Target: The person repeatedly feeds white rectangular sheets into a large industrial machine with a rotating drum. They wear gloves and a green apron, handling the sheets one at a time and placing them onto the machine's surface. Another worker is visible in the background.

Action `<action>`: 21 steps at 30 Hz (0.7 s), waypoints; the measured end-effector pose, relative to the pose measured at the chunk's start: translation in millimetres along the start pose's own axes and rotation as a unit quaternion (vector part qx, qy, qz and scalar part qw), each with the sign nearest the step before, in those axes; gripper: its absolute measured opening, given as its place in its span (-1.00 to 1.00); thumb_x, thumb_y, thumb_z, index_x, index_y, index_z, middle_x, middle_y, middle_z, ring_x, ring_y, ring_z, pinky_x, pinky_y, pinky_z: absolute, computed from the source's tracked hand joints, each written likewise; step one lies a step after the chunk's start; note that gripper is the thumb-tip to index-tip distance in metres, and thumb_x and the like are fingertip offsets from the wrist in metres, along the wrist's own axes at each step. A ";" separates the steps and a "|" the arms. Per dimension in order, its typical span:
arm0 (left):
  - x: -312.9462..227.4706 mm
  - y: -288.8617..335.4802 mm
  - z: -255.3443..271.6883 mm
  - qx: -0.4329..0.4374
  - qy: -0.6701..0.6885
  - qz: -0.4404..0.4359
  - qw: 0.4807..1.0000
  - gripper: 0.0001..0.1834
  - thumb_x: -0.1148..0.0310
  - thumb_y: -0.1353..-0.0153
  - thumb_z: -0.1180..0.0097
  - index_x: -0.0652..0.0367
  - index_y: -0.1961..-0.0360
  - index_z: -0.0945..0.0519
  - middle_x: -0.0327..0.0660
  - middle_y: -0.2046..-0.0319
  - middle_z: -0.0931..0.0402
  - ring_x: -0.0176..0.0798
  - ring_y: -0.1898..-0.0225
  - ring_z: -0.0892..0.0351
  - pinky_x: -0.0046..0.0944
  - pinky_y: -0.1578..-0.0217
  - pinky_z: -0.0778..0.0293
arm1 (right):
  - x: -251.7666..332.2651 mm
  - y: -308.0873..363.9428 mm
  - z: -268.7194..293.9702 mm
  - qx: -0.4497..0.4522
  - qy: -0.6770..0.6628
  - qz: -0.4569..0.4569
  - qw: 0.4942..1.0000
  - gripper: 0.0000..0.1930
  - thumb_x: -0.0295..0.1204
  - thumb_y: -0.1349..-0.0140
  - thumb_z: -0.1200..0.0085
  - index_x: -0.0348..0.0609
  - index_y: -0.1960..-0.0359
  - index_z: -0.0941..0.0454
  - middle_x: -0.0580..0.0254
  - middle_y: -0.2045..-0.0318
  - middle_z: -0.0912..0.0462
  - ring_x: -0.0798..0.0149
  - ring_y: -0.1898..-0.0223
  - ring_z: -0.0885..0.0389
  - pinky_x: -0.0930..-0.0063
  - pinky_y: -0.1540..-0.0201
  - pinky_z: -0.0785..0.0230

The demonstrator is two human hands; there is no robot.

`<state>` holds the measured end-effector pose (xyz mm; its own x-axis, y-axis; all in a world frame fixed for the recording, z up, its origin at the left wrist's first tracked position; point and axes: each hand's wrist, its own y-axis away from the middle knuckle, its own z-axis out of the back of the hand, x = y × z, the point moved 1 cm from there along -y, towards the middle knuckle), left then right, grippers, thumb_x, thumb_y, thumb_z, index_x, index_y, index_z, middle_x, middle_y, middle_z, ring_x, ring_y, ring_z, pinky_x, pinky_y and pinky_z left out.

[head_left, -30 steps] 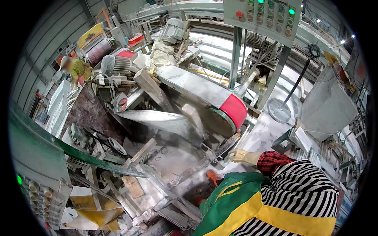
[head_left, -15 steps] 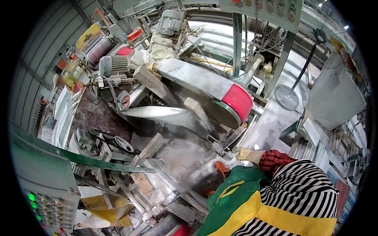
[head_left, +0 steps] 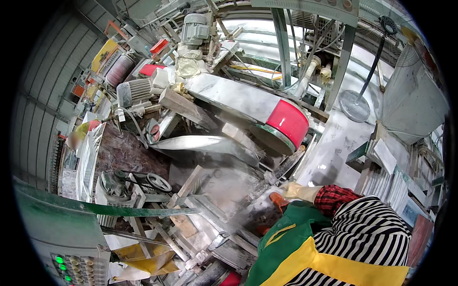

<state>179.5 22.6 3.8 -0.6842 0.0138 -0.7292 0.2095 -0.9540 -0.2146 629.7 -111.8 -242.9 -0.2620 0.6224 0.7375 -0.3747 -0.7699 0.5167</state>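
Right grip (head_left: pixel 299 192), openness and hold unclear, near pale slab (head_left: pixel 339 145), long axis up-rightward

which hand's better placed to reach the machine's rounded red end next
Probably right: the gloved right hand shows below the rounded red end, while the left hand is out of view.

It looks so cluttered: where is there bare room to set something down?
The pale floor between the fan's base, the stacked slabs, the red-ended machine and the right hand looks mostly bare. Lower left is crowded with planks.
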 end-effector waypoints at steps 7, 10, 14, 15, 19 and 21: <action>-96.6 12.0 -87.0 0.225 0.246 0.070 0.940 -0.17 0.52 -0.05 -0.29 0.35 -0.36 -0.19 0.10 -0.27 -0.28 0.05 -0.30 -0.29 -0.04 -0.34 -0.19 | 154.1 11.7 -30.7 0.226 -0.430 0.080 0.870 -0.44 -0.23 -0.25 -0.23 0.00 -0.29 -0.41 0.28 0.26 -0.68 0.32 0.37 -0.60 0.43 0.33 -0.50; -135.8 15.3 -147.8 0.317 0.185 -0.120 0.922 -0.08 0.45 -0.04 -0.35 0.32 -0.40 -0.13 0.09 -0.35 -0.18 -0.02 -0.35 -0.20 -0.12 -0.35 -0.13 | 222.9 50.9 -8.5 0.186 -0.410 0.158 0.879 -0.34 -0.29 -0.25 -0.24 -0.09 -0.36 -0.29 0.26 0.18 -0.62 0.32 0.22 -0.57 0.40 0.19 -0.49; -172.2 37.7 -172.6 0.394 0.312 -0.070 0.862 -0.22 0.42 -0.16 -0.25 0.33 -0.38 -0.19 0.04 -0.33 -0.24 -0.07 -0.33 -0.26 -0.15 -0.31 -0.18 | 230.9 55.9 29.2 0.051 -0.343 0.208 0.914 -0.42 -0.45 -0.21 -0.19 -0.10 -0.30 -0.35 0.26 0.09 -0.64 0.38 0.18 -0.59 0.39 0.16 -0.49; -196.8 41.0 -163.0 0.420 0.371 0.037 0.827 -0.27 0.41 -0.21 -0.21 0.34 -0.37 -0.21 0.03 -0.32 -0.27 -0.09 -0.32 -0.28 -0.16 -0.30 -0.21 | 233.1 74.0 53.9 0.070 -0.382 0.178 0.904 -0.42 -0.46 -0.22 -0.18 -0.06 -0.31 -0.34 0.26 0.12 -0.65 0.38 0.25 -0.60 0.43 0.24 -0.48; -195.9 35.4 -168.4 0.577 0.440 0.142 0.673 -0.41 0.36 -0.34 -0.05 0.37 -0.34 -0.26 -0.01 -0.25 -0.38 -0.14 -0.25 -0.39 -0.19 -0.22 -0.33 | 217.3 99.1 78.8 0.141 -0.443 0.204 0.862 -0.39 -0.43 -0.25 -0.18 -0.01 -0.35 -0.31 0.27 0.16 -0.65 0.47 0.27 -0.58 0.56 0.34 -0.43; -200.1 38.2 -162.1 0.561 0.455 0.152 0.675 -0.50 0.37 -0.35 -0.05 0.38 -0.25 -0.38 -0.10 -0.10 -0.51 -0.24 -0.09 -0.50 -0.28 -0.11 -0.40 | 219.3 108.0 85.2 0.155 -0.409 0.187 0.880 -0.36 -0.43 -0.23 -0.26 -0.14 -0.35 -0.31 0.34 0.08 -0.65 0.55 0.22 -0.55 0.59 0.23 -0.41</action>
<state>437.7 32.0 36.3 0.0898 -0.5422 -0.8354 -0.7670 -0.5728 0.2893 607.5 -70.5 11.7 0.4595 0.1055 0.8819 -0.1041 -0.9797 0.1715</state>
